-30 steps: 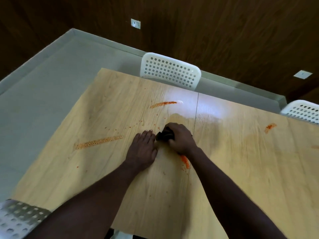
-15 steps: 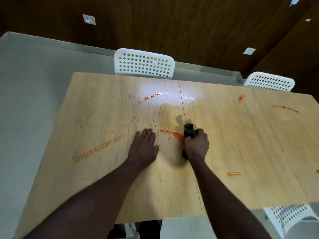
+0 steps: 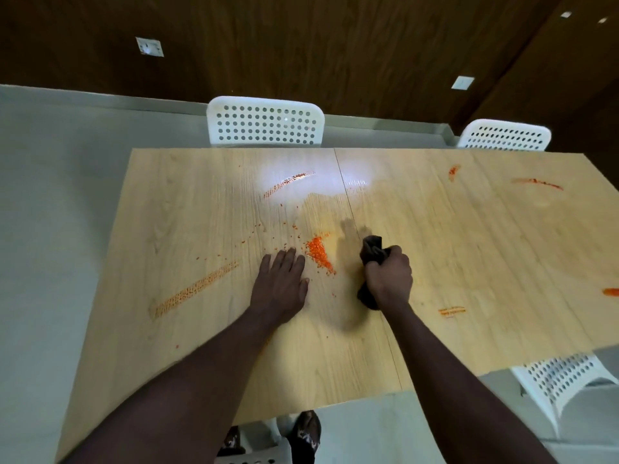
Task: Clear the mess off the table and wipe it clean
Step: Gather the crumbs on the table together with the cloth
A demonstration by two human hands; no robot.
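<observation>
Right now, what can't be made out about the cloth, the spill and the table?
All in the head view.
Hidden: dark cloth, mostly inside the right hand; the patch of table beneath the left hand.
Cut off: orange smear, by the frame's right edge.
Too small: orange granules, unidentifiable.

This looks like a plain dining or meeting room, though which of the two cannot be told. A long pale wood-grain bench (image 3: 469, 262), made of two tops butted at a seam (image 3: 351, 216), has matching white perforated plastic chairs drawn up to it: two on the far side (image 3: 266, 123) (image 3: 505, 137) and one at the near right (image 3: 562, 373). Behind runs a dark wood-panelled wall (image 3: 301, 45) with small white wall plates (image 3: 149, 46) (image 3: 463, 82). The floor (image 3: 60, 195) is smooth grey with a grey skirting (image 3: 100, 97).
</observation>
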